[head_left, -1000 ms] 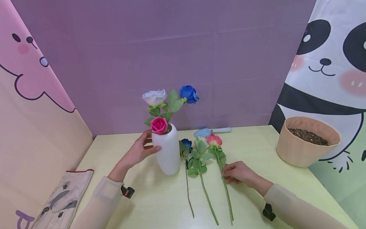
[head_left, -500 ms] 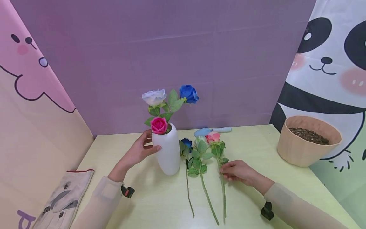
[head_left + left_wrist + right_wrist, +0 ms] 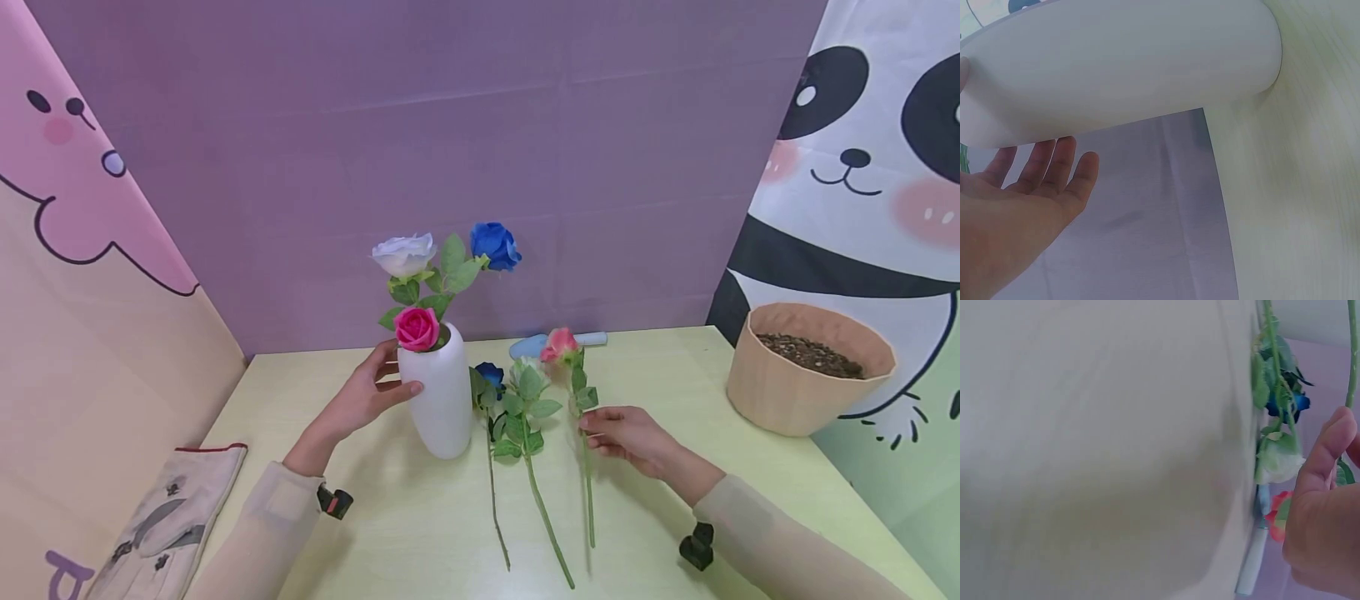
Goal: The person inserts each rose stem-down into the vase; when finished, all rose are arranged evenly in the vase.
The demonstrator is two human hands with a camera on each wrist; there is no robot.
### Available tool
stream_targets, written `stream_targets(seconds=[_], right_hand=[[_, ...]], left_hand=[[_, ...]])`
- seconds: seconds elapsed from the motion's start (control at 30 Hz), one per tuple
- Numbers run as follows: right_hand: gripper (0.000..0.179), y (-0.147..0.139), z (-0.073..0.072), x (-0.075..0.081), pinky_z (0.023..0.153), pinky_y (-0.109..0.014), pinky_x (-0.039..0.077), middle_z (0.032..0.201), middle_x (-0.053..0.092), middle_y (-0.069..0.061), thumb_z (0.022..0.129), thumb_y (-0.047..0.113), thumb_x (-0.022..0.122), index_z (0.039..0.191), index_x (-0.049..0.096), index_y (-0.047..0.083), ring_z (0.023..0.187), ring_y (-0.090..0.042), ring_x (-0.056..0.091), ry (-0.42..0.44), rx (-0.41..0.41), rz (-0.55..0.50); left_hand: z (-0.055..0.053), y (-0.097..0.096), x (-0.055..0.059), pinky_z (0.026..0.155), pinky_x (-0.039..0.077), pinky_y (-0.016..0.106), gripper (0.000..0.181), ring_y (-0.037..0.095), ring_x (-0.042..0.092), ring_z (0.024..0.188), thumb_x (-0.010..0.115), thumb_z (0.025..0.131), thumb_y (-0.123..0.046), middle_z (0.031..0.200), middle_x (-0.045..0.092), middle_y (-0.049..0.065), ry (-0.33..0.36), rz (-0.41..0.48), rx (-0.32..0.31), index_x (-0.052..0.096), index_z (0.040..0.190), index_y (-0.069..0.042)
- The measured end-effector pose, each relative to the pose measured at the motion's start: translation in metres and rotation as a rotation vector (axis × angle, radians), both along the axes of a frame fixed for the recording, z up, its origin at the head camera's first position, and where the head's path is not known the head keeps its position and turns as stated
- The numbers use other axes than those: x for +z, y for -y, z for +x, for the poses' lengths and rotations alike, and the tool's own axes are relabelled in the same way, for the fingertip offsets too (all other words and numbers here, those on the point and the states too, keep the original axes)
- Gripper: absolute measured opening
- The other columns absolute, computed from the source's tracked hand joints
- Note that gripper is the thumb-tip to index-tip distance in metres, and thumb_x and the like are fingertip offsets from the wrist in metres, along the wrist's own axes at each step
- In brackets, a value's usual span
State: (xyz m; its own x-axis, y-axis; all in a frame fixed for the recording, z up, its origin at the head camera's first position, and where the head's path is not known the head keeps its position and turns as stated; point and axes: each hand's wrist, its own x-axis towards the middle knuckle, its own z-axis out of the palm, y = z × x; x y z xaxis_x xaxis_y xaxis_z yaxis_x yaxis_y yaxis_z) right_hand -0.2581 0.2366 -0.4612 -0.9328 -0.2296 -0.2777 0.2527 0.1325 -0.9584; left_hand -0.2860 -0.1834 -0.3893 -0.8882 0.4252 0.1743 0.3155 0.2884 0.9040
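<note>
My left hand (image 3: 363, 398) holds the upper part of a white vase (image 3: 442, 412), thumb on the near side and fingers behind. Standing in the vase are a white rose (image 3: 405, 255), a blue rose (image 3: 495, 246) and a magenta rose (image 3: 417, 328). Between thumb and fingers, my right hand (image 3: 628, 435) pinches the stem of a coral-pink rose (image 3: 560, 345). The right wrist view shows that stem (image 3: 1352, 356) raised off the tabletop. Next to it, a dark blue rose (image 3: 491, 374) and a whitish rose (image 3: 534, 372) lie on the table, stems toward me.
A small trowel (image 3: 528, 347) with a pale handle lies at the table's back edge, partly behind the pink bloom. On the right is a peach pot (image 3: 757, 392) of soil. Patterned gloves (image 3: 161, 517) lie at the left edge. A purple backdrop (image 3: 300, 167) rises behind.
My right hand has lifted the pink rose off the table and shifted it slightly left, its bloom turning and stem end rising. The left hand and vase have stayed put.
</note>
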Motion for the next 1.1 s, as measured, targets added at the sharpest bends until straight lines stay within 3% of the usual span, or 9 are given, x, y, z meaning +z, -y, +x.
stream_targets(seconds=[0.37,0.77,1.1], right_hand=[[0.051,0.001,-0.004,0.021,0.073,-0.016,0.059,0.097,0.072,0.004,0.099,0.014,0.062,0.137,0.042,-0.014,0.082,-0.005,0.072,-0.041,-0.001,-0.068],[0.044,0.011,-0.008,0.031,0.078,-0.027,0.062,0.108,0.071,-0.003,0.101,0.016,0.058,0.135,0.048,-0.010,0.088,-0.013,0.072,-0.235,0.024,0.117],[0.049,0.017,-0.006,0.047,0.082,-0.028,0.062,0.108,0.072,-0.001,0.101,0.014,0.058,0.140,0.042,-0.010,0.087,-0.010,0.073,-0.262,-0.005,0.043]], left_hand=[[-0.001,0.001,-0.001,0.109,0.050,0.048,0.073,0.039,0.050,0.133,0.074,0.091,-0.024,0.143,0.046,0.010,-0.011,0.004,-0.004,0.033,0.150,-0.016],[0.000,0.000,0.000,0.108,0.051,0.047,0.074,0.037,0.050,0.133,0.075,0.091,-0.025,0.144,0.046,0.010,0.002,0.006,0.001,0.033,0.150,-0.017],[0.000,0.001,-0.001,0.109,0.050,0.046,0.072,0.035,0.051,0.132,0.075,0.091,-0.025,0.144,0.047,0.009,-0.003,0.004,0.004,0.034,0.150,-0.017]])
